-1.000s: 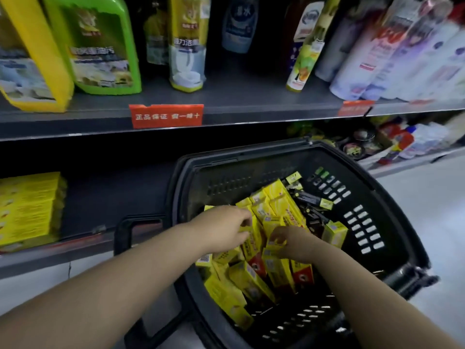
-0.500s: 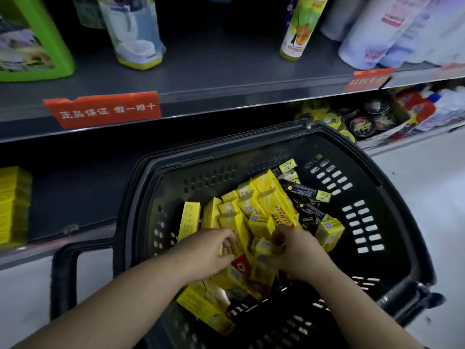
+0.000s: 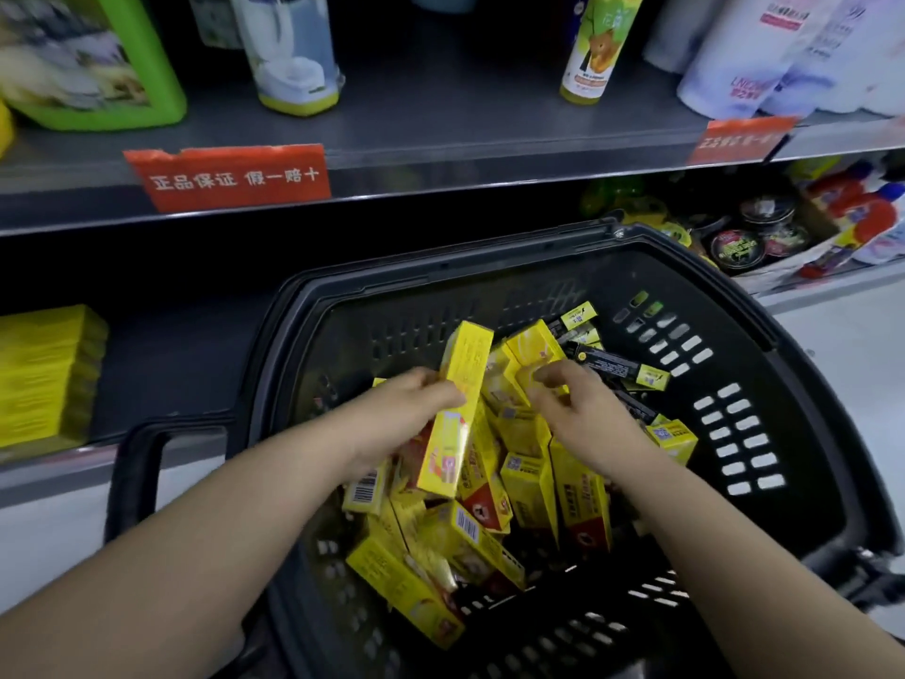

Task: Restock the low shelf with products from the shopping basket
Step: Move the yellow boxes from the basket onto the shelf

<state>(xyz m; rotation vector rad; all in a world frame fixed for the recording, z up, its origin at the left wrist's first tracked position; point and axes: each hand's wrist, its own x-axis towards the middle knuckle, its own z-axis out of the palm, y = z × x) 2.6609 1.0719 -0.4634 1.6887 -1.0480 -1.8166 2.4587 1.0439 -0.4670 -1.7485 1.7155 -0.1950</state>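
A black shopping basket point(image 3: 764, 335) stands in front of the low shelf point(image 3: 161, 384) and holds several yellow boxes point(image 3: 531, 487) and a few black ones point(image 3: 612, 367). My left hand point(image 3: 406, 409) grips a long yellow box point(image 3: 458, 409) and holds it upright above the pile. My right hand point(image 3: 573, 409) reaches into the pile, its fingers curled round another yellow box point(image 3: 531, 350). A stack of the same yellow boxes point(image 3: 44, 374) lies on the low shelf at the far left.
The upper shelf point(image 3: 440, 154) overhangs the basket and carries a green jug point(image 3: 93, 61), bottles and a spray can point(image 3: 592, 46). Red labels point(image 3: 230, 176) hang on its edge. Round tins point(image 3: 739, 249) and bottles fill the low shelf on the right. The basket handle point(image 3: 132, 477) sticks out left.
My left hand has lifted a long yellow box upright out of the pile. My right hand has moved up and taken hold of another yellow box. The view has tilted further down.
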